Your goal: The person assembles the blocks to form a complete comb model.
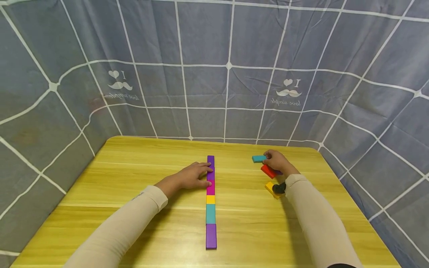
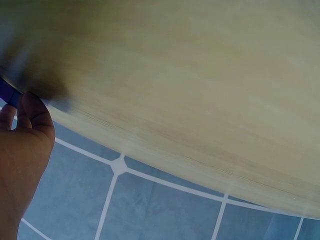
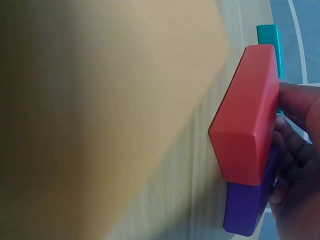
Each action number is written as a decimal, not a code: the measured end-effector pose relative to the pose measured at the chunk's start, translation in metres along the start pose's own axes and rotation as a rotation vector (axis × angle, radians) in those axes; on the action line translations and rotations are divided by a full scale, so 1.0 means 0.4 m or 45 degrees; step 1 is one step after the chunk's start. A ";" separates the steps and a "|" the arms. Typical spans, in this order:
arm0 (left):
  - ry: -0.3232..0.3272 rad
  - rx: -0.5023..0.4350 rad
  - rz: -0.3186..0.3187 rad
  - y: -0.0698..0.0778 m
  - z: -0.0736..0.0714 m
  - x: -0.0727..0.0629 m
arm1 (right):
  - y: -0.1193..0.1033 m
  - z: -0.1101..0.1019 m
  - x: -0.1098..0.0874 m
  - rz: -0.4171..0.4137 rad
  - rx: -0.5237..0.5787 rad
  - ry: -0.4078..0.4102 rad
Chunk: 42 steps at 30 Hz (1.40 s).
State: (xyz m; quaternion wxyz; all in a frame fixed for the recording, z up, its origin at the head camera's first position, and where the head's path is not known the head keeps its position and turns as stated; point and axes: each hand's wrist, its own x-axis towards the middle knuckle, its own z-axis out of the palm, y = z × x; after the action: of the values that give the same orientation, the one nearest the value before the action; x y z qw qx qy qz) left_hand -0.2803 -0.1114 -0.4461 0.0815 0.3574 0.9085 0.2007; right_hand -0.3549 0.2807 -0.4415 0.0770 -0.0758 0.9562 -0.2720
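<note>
On the wooden table, several flat colored blocks form a straight line. My left hand (image 1: 192, 176) reaches it from the left, fingertips touching the far purple blocks (image 1: 210, 160) and the thumb at the magenta block (image 1: 210, 189). Closer in lie a yellow block (image 1: 210, 199), a teal block (image 1: 210, 213) and a near purple block (image 1: 211, 236). Off to the right, my right hand (image 1: 277, 161) pinches the right end of a separate teal block (image 1: 259, 159). Beneath that hand are a red block (image 3: 245, 115) and a purple block (image 3: 247, 207), partly hidden in the head view.
A loose yellow block (image 1: 272, 189) lies near the right wrist, partly covered by a black wrist device (image 1: 279, 188). Grey cloth with white grid lines (image 1: 207, 89) surrounds the table (image 1: 140, 160) at the back and sides.
</note>
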 end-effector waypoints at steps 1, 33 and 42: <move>0.001 0.002 0.000 0.001 0.000 0.000 | 0.000 0.000 -0.001 0.001 0.001 0.004; -0.007 0.033 0.011 0.000 0.008 0.006 | -0.046 -0.020 -0.016 -0.089 0.009 0.068; 0.006 0.034 0.018 0.001 0.005 0.001 | -0.113 0.004 -0.017 -0.183 0.163 0.025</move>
State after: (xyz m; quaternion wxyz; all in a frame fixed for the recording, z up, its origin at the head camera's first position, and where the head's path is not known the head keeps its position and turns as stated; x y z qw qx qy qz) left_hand -0.2797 -0.1103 -0.4479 0.0731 0.3645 0.9087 0.1899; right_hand -0.3432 0.2432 -0.4179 0.0526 -0.1364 0.9297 -0.3381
